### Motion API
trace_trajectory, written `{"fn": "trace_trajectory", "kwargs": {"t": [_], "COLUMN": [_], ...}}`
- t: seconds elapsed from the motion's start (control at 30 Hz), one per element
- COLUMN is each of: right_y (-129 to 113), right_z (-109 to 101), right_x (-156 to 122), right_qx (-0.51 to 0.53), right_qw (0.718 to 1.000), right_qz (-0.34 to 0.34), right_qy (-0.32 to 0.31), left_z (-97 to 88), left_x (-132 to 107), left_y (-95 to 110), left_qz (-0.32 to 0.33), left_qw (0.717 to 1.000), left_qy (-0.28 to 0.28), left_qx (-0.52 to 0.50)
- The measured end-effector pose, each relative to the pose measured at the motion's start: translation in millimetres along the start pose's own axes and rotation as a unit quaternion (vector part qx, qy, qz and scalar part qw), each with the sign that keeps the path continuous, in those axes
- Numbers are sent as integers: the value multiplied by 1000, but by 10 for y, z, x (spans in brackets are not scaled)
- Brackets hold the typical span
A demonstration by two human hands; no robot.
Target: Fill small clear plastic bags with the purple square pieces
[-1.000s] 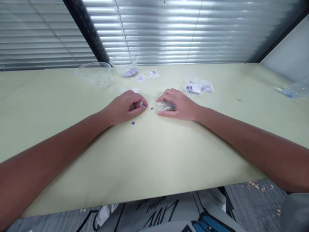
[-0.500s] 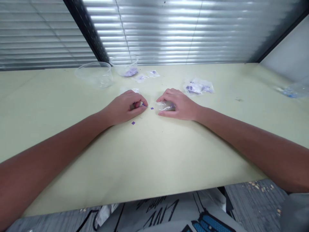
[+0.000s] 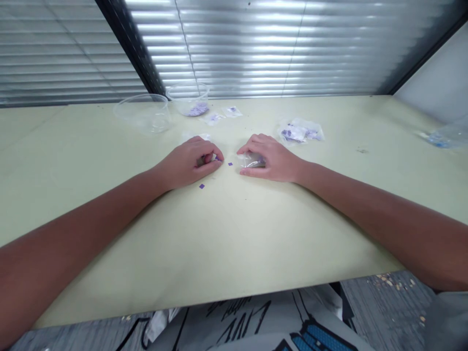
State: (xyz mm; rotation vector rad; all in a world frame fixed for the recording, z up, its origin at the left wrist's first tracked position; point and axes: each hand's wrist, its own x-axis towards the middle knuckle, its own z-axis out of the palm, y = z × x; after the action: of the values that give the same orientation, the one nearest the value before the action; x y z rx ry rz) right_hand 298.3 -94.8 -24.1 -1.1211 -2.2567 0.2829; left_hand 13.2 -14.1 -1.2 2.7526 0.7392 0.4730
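Note:
My left hand rests on the table with its fingers curled, thumb and index finger nearly meeting around a small purple piece. Inside the curl, the rest is mostly hidden. Opposite it, my right hand holds a small clear plastic bag between thumb and fingers; some purple shows at the bag's inner end. A flat purple square lies on the tabletop between both hands. Another purple square lies nearer to me, below my left hand.
Behind the hands stand a clear round tub and a second tub with purple pieces inside. Small bags lie beside it. A pile of bags with purple pieces is at right. A transparent plastic item sits far right.

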Motion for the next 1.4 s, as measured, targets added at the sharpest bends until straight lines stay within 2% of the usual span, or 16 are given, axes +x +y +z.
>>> {"fn": "trace_trajectory", "kwargs": {"t": [1.4], "right_y": [0], "right_z": [0], "right_x": [4], "right_qx": [-4], "right_qw": [1000], "right_qz": [1], "right_qy": [-2], "left_z": [0], "left_x": [0], "left_y": [-21], "left_qz": [3], "left_qw": [1000], "left_qy": [-3], "left_qx": [-2]}}
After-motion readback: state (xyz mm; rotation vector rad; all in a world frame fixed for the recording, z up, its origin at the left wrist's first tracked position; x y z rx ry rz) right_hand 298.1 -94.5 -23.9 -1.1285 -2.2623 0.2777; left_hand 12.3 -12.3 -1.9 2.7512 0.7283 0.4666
